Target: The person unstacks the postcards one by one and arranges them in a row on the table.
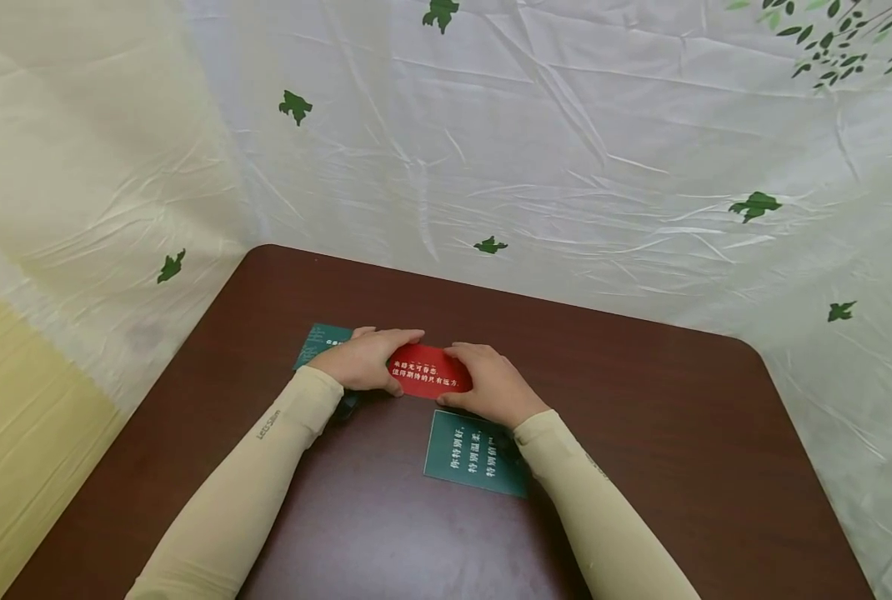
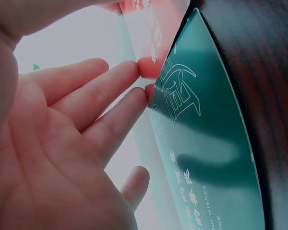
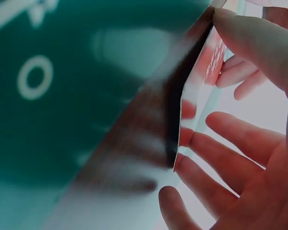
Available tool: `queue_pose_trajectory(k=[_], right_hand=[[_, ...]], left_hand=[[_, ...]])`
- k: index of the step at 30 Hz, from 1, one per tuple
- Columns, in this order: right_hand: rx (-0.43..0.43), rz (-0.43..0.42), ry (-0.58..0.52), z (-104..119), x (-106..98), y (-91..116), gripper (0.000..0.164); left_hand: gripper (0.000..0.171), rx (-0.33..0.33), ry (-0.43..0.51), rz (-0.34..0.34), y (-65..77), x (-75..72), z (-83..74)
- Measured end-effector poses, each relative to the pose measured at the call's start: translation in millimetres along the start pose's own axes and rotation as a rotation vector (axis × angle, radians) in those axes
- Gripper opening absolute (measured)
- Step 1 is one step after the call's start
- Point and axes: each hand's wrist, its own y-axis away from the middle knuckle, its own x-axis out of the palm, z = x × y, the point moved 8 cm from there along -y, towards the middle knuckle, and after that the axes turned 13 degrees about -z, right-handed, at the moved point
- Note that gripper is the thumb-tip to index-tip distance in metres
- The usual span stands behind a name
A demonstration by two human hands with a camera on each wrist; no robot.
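A red card [image 1: 427, 372] with two lines of white characters is held between both hands, close over the table. My left hand [image 1: 367, 360] holds its left end, thumb at the near edge and fingertips at the far edge. At the right end, my right hand [image 1: 494, 382] spans the card the same way. A dark green card [image 1: 317, 343] with white print lies partly hidden beneath the left hand. Another green card [image 1: 464, 454] with vertical white characters lies nearer, its right part covered by the right wrist. In the left wrist view, the red card [image 2: 156, 28] overlaps the green card [image 2: 211, 129].
The dark brown table [image 1: 641, 433] has rounded far corners. White cloth [image 1: 566, 167] printed with green leaves hangs behind and at the sides, with a yellowish stretch [image 1: 18, 433] on the left.
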Motion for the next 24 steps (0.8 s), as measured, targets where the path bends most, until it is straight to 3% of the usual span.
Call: queue_pose_trajectory(k=[5, 10, 15, 20, 24], right_hand=[[-0.015, 0.024, -0.017, -3.5, -3.0, 3.5, 0.088], [-0.020, -0.002, -0.034, -10.1, -18.9, 15.5, 0.088], [-0.027, -0.024, -0.042, -17.1, -35.0, 47.0, 0.085], [-0.039, -0.033, -0.018, -16.4, -43.2, 89.0, 0.087], [-0.042, -0.021, -0.017, -11.0, -46.4, 117.6, 0.092]], left_hand=[[0.104, -0.001, -0.022, 0.002, 0.3, -0.7, -3.3], [0.109, -0.004, -0.021, -0.028, 3.5, -3.8, -13.6], [0.107, 0.088, -0.007, -0.035, 12.0, 3.2, -49.9], [0.100, 0.213, -0.036, 0.027, 31.4, 28.2, -90.4], [0.101, 0.257, -0.082, 0.061, 52.2, 45.8, -108.5]])
